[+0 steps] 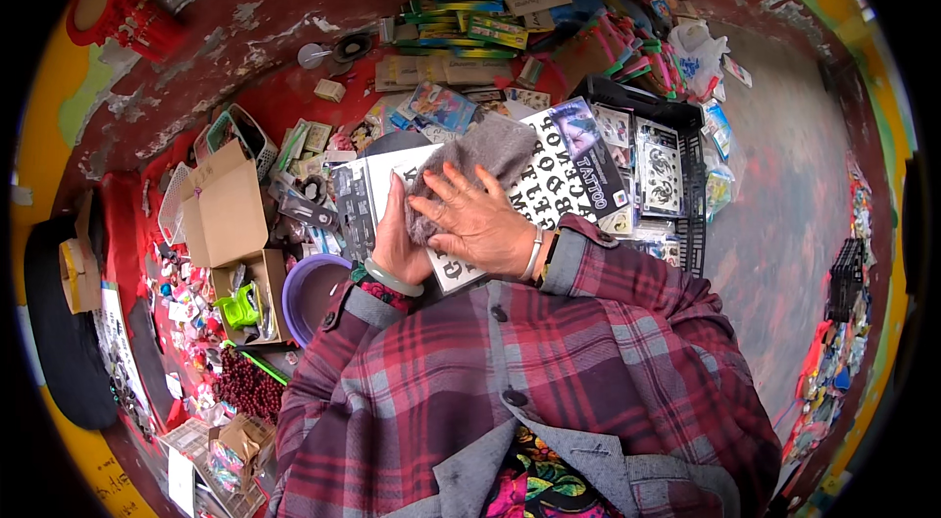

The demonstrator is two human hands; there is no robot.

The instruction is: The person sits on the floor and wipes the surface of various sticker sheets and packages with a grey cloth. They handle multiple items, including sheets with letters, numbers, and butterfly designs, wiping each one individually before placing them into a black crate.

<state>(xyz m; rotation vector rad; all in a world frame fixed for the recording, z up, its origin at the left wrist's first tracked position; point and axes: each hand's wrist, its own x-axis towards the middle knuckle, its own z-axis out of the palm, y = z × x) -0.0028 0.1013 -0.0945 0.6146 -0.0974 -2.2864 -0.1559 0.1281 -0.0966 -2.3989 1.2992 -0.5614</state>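
My right hand (pixel 478 227) lies on a grey-brown cloth (pixel 495 150) with its fingers spread, pressing it against a tattoo sheet (pixel 570 170) printed with large black letters. The sheet lies tilted in front of my body, its dark header with a picture at the upper right. At the sheet's lower left edge, my left hand (pixel 400 248) grips it with one digit pointing up along the surface; its other fingers are mostly hidden. Under or beside the left part of the sheet is another white sheet with a dark grey printed band (pixel 354 207).
A black plastic crate (pixel 698 209) with more tattoo sheets (pixel 659 168) stands at the right. To the left are a purple basin (pixel 288 295), an open cardboard box (pixel 227 214) and scattered small goods. Stacked colourful boxes (pixel 480 13) lie at the far wall.
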